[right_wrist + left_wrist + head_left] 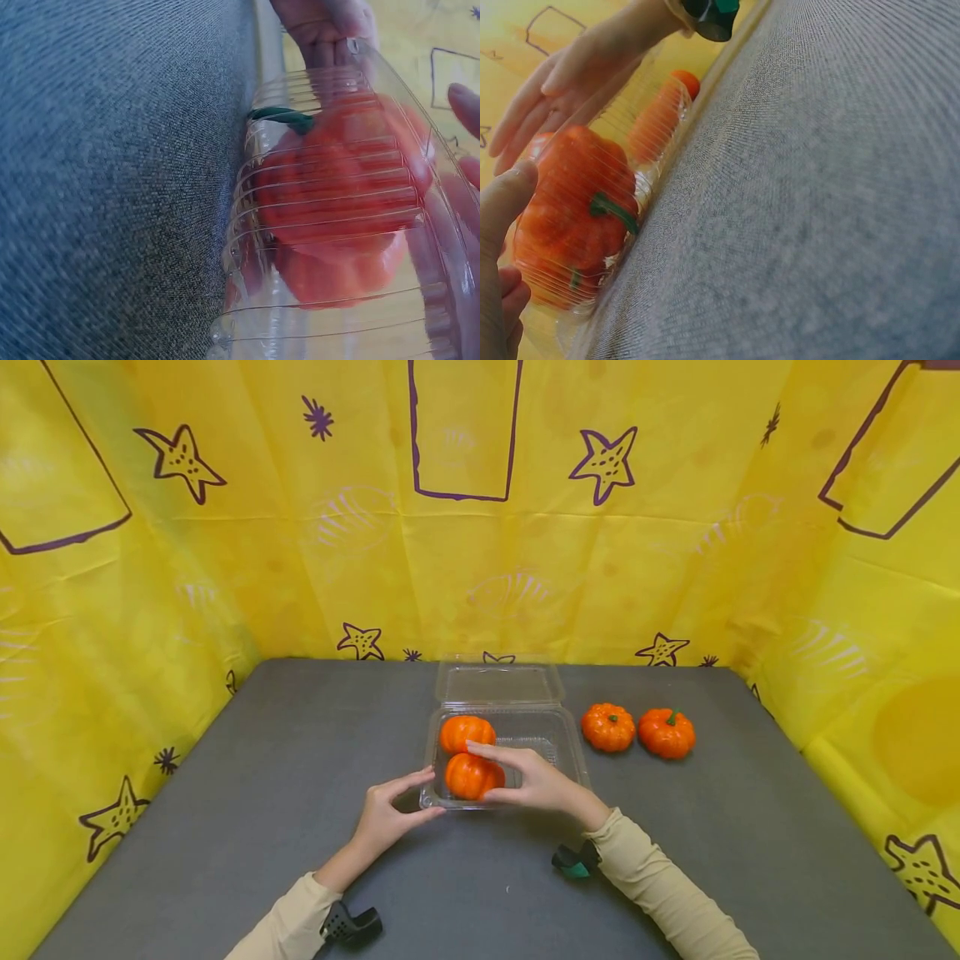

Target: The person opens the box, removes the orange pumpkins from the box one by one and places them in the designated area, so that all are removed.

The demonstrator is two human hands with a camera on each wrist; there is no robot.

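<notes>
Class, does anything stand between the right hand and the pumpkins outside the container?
Yes: the container's right wall stands between the right hand and the loose pumpkins; the open lid, behind, does not.

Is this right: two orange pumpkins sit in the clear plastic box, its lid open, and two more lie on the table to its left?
Not quite: the two other pumpkins lie on the table to the box's right, as the head view shows. The rest holds: two orange pumpkins sit in the clear plastic box, its lid open.

Left hand [382,817] and right hand [534,779] reach forward, thumbs spread.
</notes>
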